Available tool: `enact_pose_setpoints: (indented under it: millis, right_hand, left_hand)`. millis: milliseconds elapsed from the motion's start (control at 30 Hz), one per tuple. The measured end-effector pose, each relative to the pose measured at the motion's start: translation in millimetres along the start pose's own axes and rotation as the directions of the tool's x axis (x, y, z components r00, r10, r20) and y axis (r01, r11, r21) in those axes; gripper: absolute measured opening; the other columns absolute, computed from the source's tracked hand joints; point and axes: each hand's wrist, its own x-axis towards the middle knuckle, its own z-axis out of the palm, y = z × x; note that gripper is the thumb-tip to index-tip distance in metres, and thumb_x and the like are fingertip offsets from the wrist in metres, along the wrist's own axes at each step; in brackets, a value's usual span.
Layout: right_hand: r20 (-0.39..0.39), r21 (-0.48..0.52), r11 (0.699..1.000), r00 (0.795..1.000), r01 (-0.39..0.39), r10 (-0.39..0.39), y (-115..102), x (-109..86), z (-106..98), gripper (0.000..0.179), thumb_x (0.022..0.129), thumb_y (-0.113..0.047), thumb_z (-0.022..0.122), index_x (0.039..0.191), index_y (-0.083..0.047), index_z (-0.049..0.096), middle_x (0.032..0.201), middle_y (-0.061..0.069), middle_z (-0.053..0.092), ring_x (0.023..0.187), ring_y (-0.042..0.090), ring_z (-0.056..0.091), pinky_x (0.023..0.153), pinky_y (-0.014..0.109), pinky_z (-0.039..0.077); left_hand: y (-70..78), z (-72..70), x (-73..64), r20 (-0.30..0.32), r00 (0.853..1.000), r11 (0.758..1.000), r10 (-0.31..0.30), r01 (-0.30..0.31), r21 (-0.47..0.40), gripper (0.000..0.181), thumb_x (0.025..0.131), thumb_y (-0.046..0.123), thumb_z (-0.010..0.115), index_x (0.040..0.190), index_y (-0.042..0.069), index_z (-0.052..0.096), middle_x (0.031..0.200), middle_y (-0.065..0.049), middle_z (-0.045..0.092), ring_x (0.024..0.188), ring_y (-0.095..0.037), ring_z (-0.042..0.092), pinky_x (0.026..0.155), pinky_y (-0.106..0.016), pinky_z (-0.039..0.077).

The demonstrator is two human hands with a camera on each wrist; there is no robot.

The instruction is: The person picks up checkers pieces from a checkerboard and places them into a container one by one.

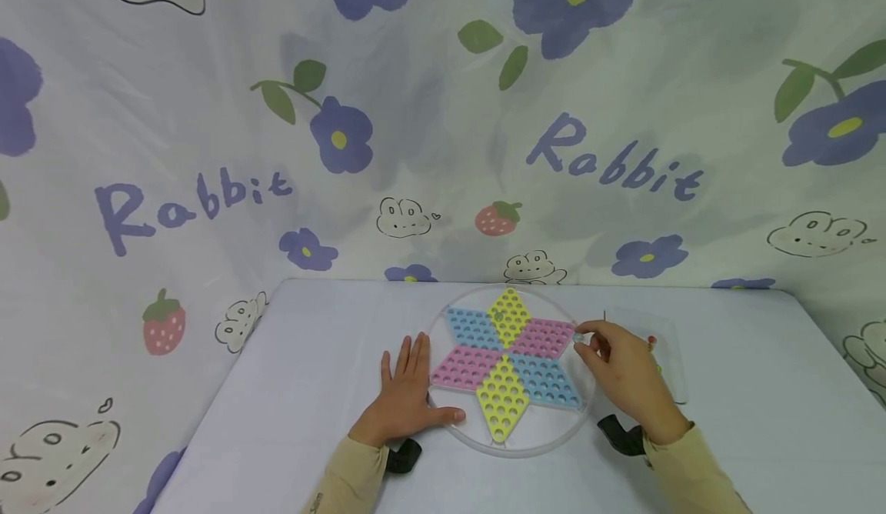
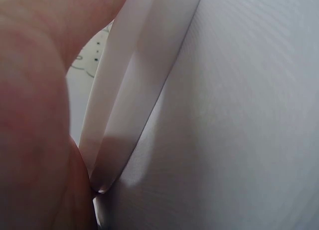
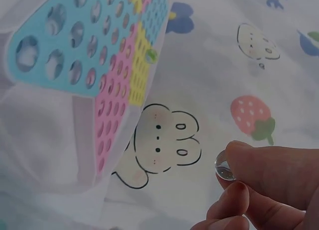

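Note:
A round, clear-rimmed Chinese checkers board (image 1: 505,351) has a star of yellow, pink and blue holed points. My left hand (image 1: 408,395) lies at its left edge with fingers straight and thumb over the rim; in the left wrist view the board's pale side wall (image 2: 124,85) runs close beside that hand. Between thumb and fingertips, my right hand (image 1: 626,372) pinches a clear glass marble (image 3: 224,166), held up near the pink point on the board's right. Another marble (image 3: 151,56), clear with some green, sits in the far yellow point.
Right of the board, partly behind my right hand, lies a clear plastic container (image 1: 670,348) with a few red and green marbles. The white table (image 1: 298,360) meets a patterned cloth (image 1: 443,114) at the back. Black wrist mounts (image 1: 623,435) hang below both hands.

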Motion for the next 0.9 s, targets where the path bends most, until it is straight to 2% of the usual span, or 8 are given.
enact_pose_setpoints:
  millis: [467,700,900]
  right_hand:
    - [0.028,-0.057,0.998,0.999,-0.034,0.035,17,-13.0,-9,0.019,0.085,-0.013,0.066,0.103,-0.005,0.065,0.067,-0.004,0.047,0.056,0.009,0.039,0.05,0.022,0.032]
    - [0.053,-0.084,0.995,0.997,-0.052,0.057,25,-15.5,-14,0.022,0.086,-0.015,0.066,0.106,-0.005,0.065,0.065,-0.004,0.046,0.054,0.008,0.039,0.055,0.026,0.035]
    - [0.071,-0.097,0.992,0.993,-0.082,0.089,33,-20.5,-15,0.022,0.085,-0.015,0.066,0.106,-0.007,0.064,0.065,-0.004,0.047,0.054,0.009,0.04,0.049,0.023,0.034]
  left_hand:
    - [-0.2,-1.1,-1.3,-0.008,1.0,1.0,0.009,-0.009,0.005,0.129,0.064,0.083,0.052,0.148,0.001,-0.003,0.154,-0.016,-0.002,0.14,-0.034,-0.006,0.104,-0.061,-0.006]
    - [0.8,-1.5,-1.2,-0.006,1.0,1.0,0.003,-0.003,-0.007,0.129,0.064,0.083,0.052,0.148,0.001,-0.001,0.154,-0.016,-0.001,0.14,-0.034,-0.006,0.104,-0.061,-0.007]
    - [0.5,-0.2,0.4,0.006,1.0,1.0,-0.01,0.01,-0.001,0.13,0.062,0.086,0.048,0.148,0.002,-0.005,0.155,-0.014,-0.004,0.14,-0.031,-0.009,0.105,-0.059,-0.009]
